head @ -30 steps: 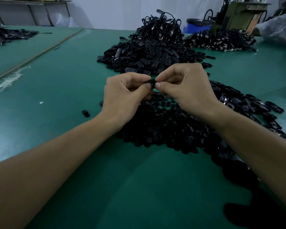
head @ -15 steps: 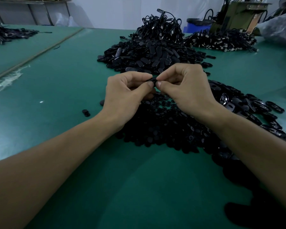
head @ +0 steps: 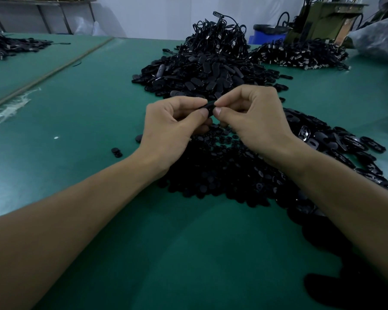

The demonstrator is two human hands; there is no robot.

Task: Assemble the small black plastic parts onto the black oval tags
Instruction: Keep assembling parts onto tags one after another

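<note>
Green is the big table (head: 72, 139) in front of you. In the upper middle of the frame sits a tall heap of black oval tags (head: 202, 72). Lower down, under your wrists, lies a flat heap of small black plastic parts (head: 222, 175).

Your left hand (head: 166, 130) and your right hand (head: 255, 121) meet in the middle of the frame, above that flat heap. Both have curled fingers, and each pinches one end of a black oval tag (head: 210, 107) between thumb and first finger. I cannot tell if a small part is already on it, because your fingertips hide it.

The tag looks light, hard and smooth, so it may slip. I think it is best to hold it by its thin edges, near the ends, and leave the middle bare for the little part.

Two loose small parts (head: 116, 152) lie alone at the left of the frame.
</note>
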